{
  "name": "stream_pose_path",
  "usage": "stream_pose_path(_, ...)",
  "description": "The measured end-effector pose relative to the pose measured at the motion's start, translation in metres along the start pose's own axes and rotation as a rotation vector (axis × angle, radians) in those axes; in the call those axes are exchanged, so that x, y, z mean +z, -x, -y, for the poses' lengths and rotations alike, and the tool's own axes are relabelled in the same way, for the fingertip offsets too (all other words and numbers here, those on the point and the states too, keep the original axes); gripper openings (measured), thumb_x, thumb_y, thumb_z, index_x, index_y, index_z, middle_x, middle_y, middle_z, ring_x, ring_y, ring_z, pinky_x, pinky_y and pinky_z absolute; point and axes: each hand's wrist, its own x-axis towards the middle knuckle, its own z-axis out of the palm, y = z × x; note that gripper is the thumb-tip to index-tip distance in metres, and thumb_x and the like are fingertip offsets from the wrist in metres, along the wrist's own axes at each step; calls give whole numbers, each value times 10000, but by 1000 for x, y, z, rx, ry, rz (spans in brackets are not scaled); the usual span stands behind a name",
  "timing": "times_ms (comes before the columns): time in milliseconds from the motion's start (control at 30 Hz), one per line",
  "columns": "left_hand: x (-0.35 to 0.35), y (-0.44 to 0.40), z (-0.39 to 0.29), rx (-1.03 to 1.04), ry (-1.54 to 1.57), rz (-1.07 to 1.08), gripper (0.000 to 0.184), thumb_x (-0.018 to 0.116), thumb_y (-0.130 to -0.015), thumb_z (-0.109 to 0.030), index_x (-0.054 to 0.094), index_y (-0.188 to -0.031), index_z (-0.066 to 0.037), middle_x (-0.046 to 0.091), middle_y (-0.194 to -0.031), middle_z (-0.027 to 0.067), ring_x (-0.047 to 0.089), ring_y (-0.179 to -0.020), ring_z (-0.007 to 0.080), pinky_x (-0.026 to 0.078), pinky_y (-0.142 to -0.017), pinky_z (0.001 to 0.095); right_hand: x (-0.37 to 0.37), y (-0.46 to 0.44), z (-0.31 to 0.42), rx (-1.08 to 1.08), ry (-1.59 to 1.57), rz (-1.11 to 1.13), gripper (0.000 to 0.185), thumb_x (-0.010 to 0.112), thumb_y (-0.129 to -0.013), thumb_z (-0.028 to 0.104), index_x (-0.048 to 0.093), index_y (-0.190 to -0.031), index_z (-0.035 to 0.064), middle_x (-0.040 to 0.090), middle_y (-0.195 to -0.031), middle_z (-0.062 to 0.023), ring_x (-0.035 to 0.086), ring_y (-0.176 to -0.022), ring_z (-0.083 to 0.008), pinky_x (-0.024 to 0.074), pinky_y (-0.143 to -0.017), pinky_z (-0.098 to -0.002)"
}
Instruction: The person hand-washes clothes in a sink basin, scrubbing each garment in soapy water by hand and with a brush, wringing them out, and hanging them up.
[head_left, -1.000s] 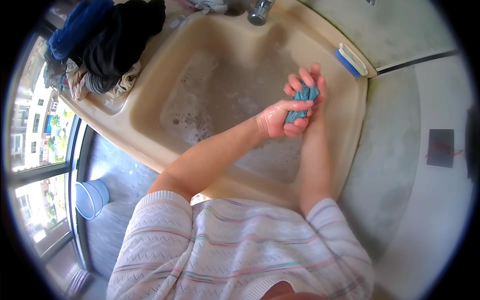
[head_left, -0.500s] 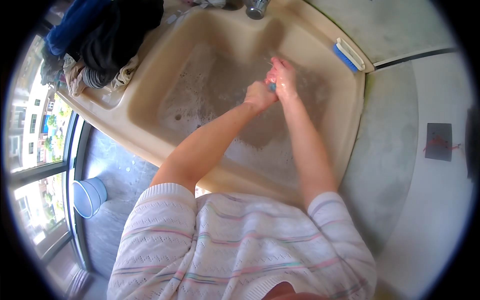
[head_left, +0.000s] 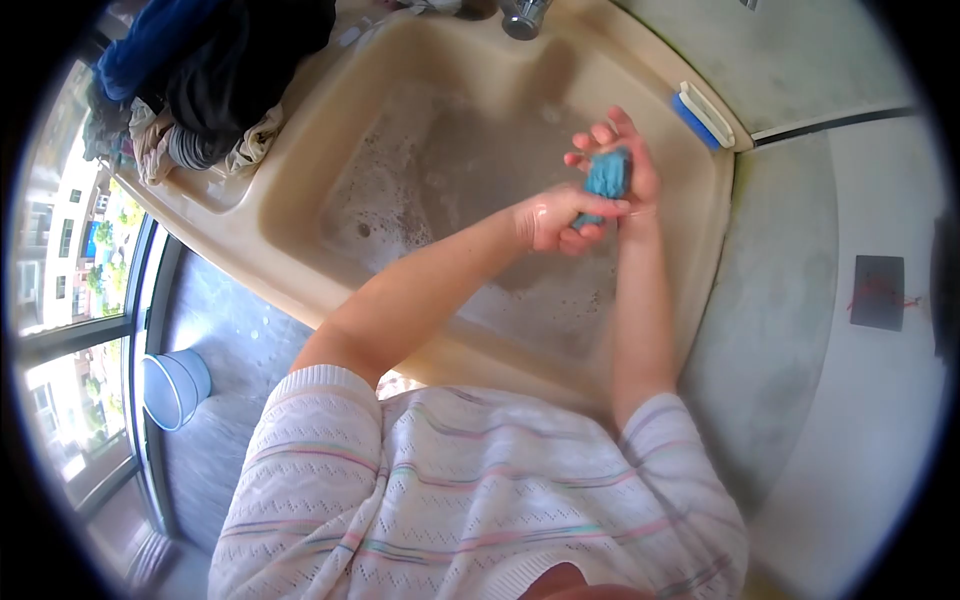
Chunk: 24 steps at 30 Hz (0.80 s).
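1. I'm looking at a beige washing sink [head_left: 290, 285] holding cloudy water [head_left: 480, 190], flecked with suds; a chrome faucet [head_left: 523, 18] stands at its far edge.
2. A blue-bristled scrub brush [head_left: 703, 117] lies at the far right corner, against the greenish-grey wall [head_left: 780, 240].
3. Dark, blue and pale clothes [head_left: 225, 95] are heaped on the sink's left ledge. Below, a light-blue bucket [head_left: 177, 388] stands on the grey floor [head_left: 245, 345], beside a bright window [head_left: 75, 235].
4. Above the water's right side is a blue cloth [head_left: 606, 174] — bunched and slightly blurred, so perhaps a small garment.
5. The left hand [head_left: 566, 217] is clamped around its lower end; the right hand [head_left: 640, 165] lies open behind it, fingers parted and lightly bent.
6. Half a second ago both hands were closed together nearer the sink's middle, with just a sliver of blue showing — now they're farther right, and much more cloth shows.
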Motion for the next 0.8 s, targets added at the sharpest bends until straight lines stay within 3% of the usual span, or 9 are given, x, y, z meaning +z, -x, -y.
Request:
stream_pose_path(67, 9, 0, 8, -63, 258, 287, 385, 584, -806, -251, 350, -520, -143, 349, -471, -27, 257, -363, 59, 177, -349, 214, 9, 15, -7, -171, -142, 108, 196, 572, -838, 209, 520, -963, 67, 429, -570, 3, 473, -534, -134, 455, -518, -311)
stream_pose_path(167, 10, 1, 9, 1, 78, 575, 365, 540, -830, -255, 359, -537, -136, 327, -454, -34, 241, -366, 58, 166, -354, 213, -4, 4, 5, 0, -320, 764, 128, 527, -864, 165, 509, -941, 65, 380, -513, 25, 404, -429, -80, 415, -439, -260)
stream_pose_path(200, 11, 0, 10, 1, 85, 527, 340, 586, -787, -191, 363, -536, -140, 312, -449, -38, 234, -368, 56, 163, -358, 215, -6, 6, 13, 77, -307, 673, 74, 489, -881, 135, 500, -906, 66, 310, -471, 47, 302, -363, -34, 336, -365, -228)
stream_pose_path(333, 18, 5, -6, 76, -149, -92, 311, 611, -654, -21, 360, -519, -146, 337, -463, -31, 250, -363, 65, 163, -353, 230, 23, 5, 22, 216, 223, 24, 62, 457, -881, 111, 494, -893, 63, 273, -471, 43, 255, -360, -41, 262, -341, -223)
stream_pose_path(433, 2, -9, 7, 127, -261, -417, 231, 594, -620, -21, 404, -531, -119, 374, -476, -19, 268, -354, 81, 173, -342, 247, -5, -11, -4, 175, 302, -104, 62, 469, -868, 111, 493, -894, 60, 288, -479, 33, 265, -358, -59, 276, -349, -236)
stream_pose_path(533, -20, -18, 12, 142, -485, -580, 136, 602, -592, -50, 470, -563, -66, 435, -498, 11, 360, -377, 111, 259, -348, 287, -16, -22, -24, 136, 378, -271, 70, 469, -859, 109, 488, -891, 49, 303, -487, 20, 281, -366, -84, 295, -366, -256)
stream_pose_path(633, -34, -19, 13, 153, -757, -747, 178, 634, -603, -102, 590, -732, 12, 605, -684, 130, 591, -611, 191, 462, -555, 315, -23, -29, -40, 110, 404, -362, 77, 456, -863, 108, 485, -884, 40, 310, -488, 9, 298, -379, -100, 312, -377, -284)
stream_pose_path(667, -39, -19, 13, 136, -787, -749, 244, 635, -611, -152, 607, -785, 18, 626, -783, 171, 619, -750, 262, 474, -690, 327, -26, -33, -47, 97, 403, -391, 82, 452, -866, 110, 483, -887, 37, 312, -490, 6, 303, -383, -103, 316, -378, -289)
stream_pose_path(800, -53, -22, 14, 104, -985, -884, 266, 621, -640, -207, 624, -820, -12, 624, -846, 191, 609, -814, 318, 483, -714, 357, -31, -43, -66, 47, 430, -514, 97, 439, -876, 114, 470, -903, 26, 322, -501, -1, 316, -394, -109, 329, -380, -304)
